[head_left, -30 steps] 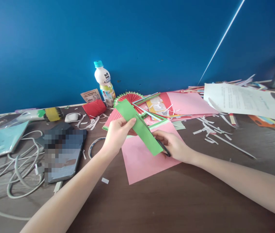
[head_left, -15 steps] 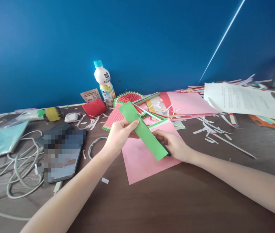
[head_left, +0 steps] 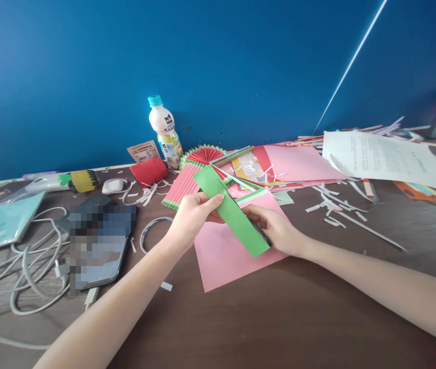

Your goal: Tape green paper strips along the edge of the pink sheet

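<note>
The grip of the left hand (head_left: 192,218) is pressed together on a green paper strip (head_left: 236,220), which is pinched along its left edge, thumb on top. By the right hand (head_left: 275,231), black scissors (head_left: 266,237) are held at the handles; the fingers are partly hidden by the strip. Both forearms are extended inward from the lower corners, the left reaching up and rightward, the right laid at a flatter slant.

The strip is tilted, its upper end lying over the pleated paper (head_left: 182,187) in the view and its lower end beside the right hand. A pink sheet (head_left: 229,266) is seen beneath; whether it is touched by the strip cannot be told.

The widest room for moving is offered by the brown surface (head_left: 218,328) between the forearms. On the left, the outer edge of the forearm is neighboured by a tape ring (head_left: 144,237) and a phone (head_left: 106,253); beyond the right hand, white scraps (head_left: 331,199) are scattered.
</note>
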Available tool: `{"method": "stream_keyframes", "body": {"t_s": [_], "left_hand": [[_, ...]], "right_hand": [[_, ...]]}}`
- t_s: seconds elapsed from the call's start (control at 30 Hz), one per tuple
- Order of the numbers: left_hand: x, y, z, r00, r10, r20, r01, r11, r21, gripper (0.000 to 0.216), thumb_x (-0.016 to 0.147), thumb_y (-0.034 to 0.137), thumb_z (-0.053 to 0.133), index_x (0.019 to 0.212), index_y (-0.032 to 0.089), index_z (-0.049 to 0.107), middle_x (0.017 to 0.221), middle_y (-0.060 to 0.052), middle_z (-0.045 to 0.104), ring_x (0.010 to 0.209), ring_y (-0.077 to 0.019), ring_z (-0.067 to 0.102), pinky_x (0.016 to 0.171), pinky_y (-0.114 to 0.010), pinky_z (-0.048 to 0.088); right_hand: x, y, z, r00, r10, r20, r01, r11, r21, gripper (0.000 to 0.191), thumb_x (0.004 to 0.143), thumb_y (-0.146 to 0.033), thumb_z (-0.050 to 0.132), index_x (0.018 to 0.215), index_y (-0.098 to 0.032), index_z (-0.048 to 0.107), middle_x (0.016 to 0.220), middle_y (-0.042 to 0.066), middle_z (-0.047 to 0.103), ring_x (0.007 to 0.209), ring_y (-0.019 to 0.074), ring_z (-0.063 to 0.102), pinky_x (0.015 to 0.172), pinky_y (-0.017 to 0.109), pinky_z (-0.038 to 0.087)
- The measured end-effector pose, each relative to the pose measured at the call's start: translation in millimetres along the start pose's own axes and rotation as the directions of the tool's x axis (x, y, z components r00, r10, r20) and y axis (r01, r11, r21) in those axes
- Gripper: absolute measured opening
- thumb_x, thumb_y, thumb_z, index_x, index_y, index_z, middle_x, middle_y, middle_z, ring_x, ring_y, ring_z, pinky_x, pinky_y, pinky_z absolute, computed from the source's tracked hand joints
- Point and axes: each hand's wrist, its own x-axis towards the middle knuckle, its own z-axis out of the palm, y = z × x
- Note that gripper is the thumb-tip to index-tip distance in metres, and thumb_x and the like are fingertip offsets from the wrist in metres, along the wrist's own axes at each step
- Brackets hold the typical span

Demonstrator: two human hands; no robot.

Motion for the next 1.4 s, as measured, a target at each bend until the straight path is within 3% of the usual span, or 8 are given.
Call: {"method": "stream_keyframes", "body": {"t_s": [0.17,0.37,0.5,0.7,1.03,1.4], "left_hand": [[1.0,1.5,-1.2,1.000,-0.017,0.021,0.016,0.999,0.031,0.028,0.070,0.037,0.066,0.074,0.009,0.062,0.071,-0.010,0.070,0.063,-0.0194,0.065,0.070,-0.036,0.054],[-0.9,10.7,-4.7,0.998,0.065,-0.005,-0.064,0.992,0.107,0.029,0.075,0.039,0.062,0.084,0.012,0.063,0.078,-0.007,0.071,0.068,-0.0190,0.066,0.068,-0.032,0.052],[-0.5,11.1,-5.6,0.995,0.091,-0.046,-0.086,0.991,0.103,0.028,0.075,0.039,0.061,0.078,0.012,0.063,0.072,-0.007,0.069,0.062,-0.0172,0.064,0.065,-0.030,0.051],[2.5,8.0,-5.8,1.000,0.008,-0.002,-0.008,1.000,-0.022,0.027,0.073,0.036,0.063,0.079,0.010,0.064,0.070,-0.007,0.070,0.062,-0.0175,0.065,0.065,-0.030,0.051],[-0.7,-2.9,6.3,1.000,0.029,-0.013,-0.029,0.999,-0.016,0.030,0.069,0.038,0.066,0.077,0.010,0.065,0.068,-0.007,0.069,0.063,-0.0207,0.066,0.066,-0.035,0.054],[-4.2,-3.1,10.5,0.998,0.048,-0.047,-0.049,0.999,-0.006,0.025,0.076,0.032,0.059,0.083,0.009,0.064,0.074,-0.008,0.071,0.065,-0.0204,0.067,0.067,-0.034,0.054]], "right_hand": [[0.1,1.5,-1.6,1.000,-0.013,-0.011,0.013,0.999,-0.029,0.020,0.082,-0.035,0.056,0.092,-0.017,0.055,0.081,0.003,0.059,0.075,0.0151,0.056,0.068,0.028,0.045],[-1.7,3.3,0.3,0.997,0.082,0.000,-0.082,0.996,-0.045,0.020,0.083,-0.037,0.056,0.084,-0.019,0.046,0.060,-0.007,0.044,0.042,0.0055,0.044,0.043,0.020,0.037],[-2.8,1.9,1.3,0.997,0.074,0.010,-0.074,0.997,-0.036,0.021,0.082,-0.037,0.057,0.083,-0.019,0.045,0.059,-0.008,0.043,0.040,0.0053,0.045,0.042,0.020,0.039],[-2.6,2.5,0.4,0.996,0.084,0.011,-0.084,0.996,-0.035,0.022,0.081,-0.038,0.058,0.085,-0.019,0.047,0.061,-0.007,0.045,0.041,0.0050,0.047,0.042,0.020,0.041],[-3.3,-2.1,0.6,0.996,0.085,0.019,-0.084,0.996,-0.024,0.025,0.082,-0.040,0.056,0.088,-0.018,0.046,0.066,-0.006,0.049,0.042,0.0063,0.053,0.042,0.020,0.039],[-3.4,-4.5,1.6,0.998,0.068,0.001,-0.068,0.997,-0.034,0.022,0.082,-0.039,0.057,0.084,-0.019,0.048,0.062,-0.006,0.047,0.042,0.0073,0.050,0.042,0.022,0.039]]}}
